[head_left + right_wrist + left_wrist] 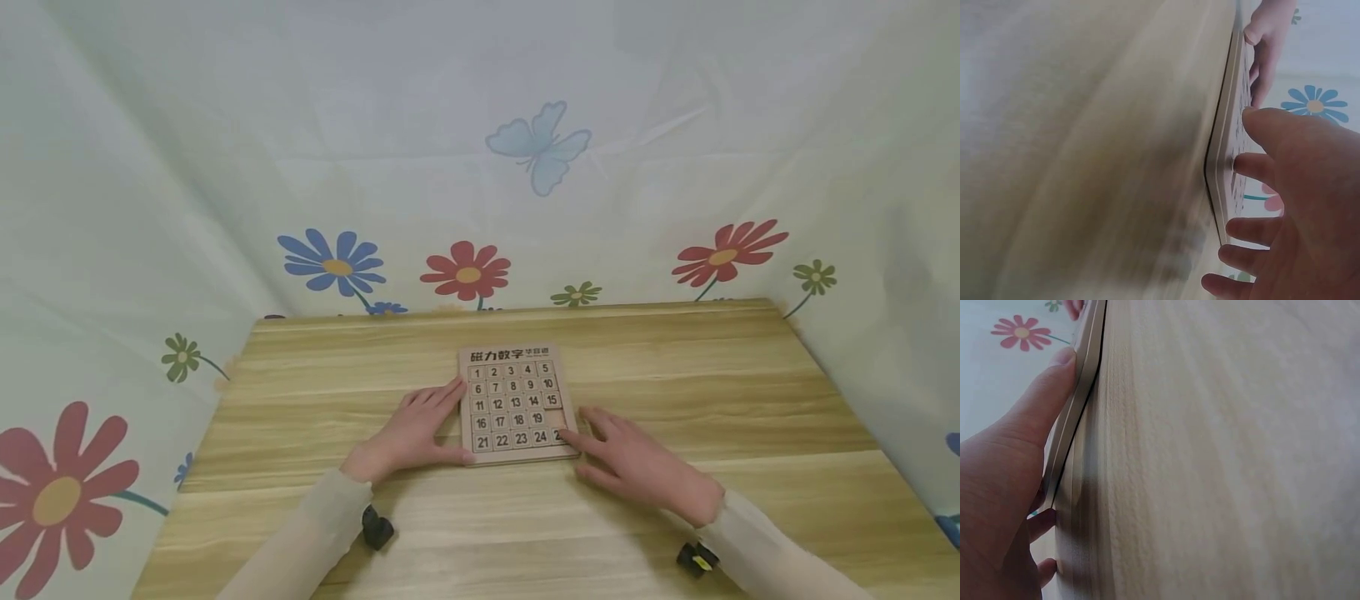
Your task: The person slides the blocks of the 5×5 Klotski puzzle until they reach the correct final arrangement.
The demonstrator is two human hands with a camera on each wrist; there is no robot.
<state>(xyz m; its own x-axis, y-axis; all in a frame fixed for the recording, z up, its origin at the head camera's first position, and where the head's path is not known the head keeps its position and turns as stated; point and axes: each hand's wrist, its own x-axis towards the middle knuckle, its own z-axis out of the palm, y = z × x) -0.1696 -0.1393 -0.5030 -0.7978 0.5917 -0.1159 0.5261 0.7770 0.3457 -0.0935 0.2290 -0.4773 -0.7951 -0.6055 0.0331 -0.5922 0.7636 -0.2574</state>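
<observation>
A wooden number slide puzzle [513, 456] lies flat on the table, its numbered tiles in rows inside a frame. At the right end of the fourth row is a bare gap [556, 417]. My left hand [408, 433] rests along the puzzle's left side, thumb at the near left corner. In the left wrist view the thumb [1047, 394] lies against the frame's edge. My right hand [637, 462] reaches in from the right, fingers spread, a fingertip on the bottom-right tile and partly covering its number. The right thumb [1260, 122] is by the near edge.
The wood-grain table [480, 533] reaches back to a white curtain printed with flowers and a butterfly [540, 148]. A small black device [377, 528] sits at the left wrist, another black device [697, 559] at the right.
</observation>
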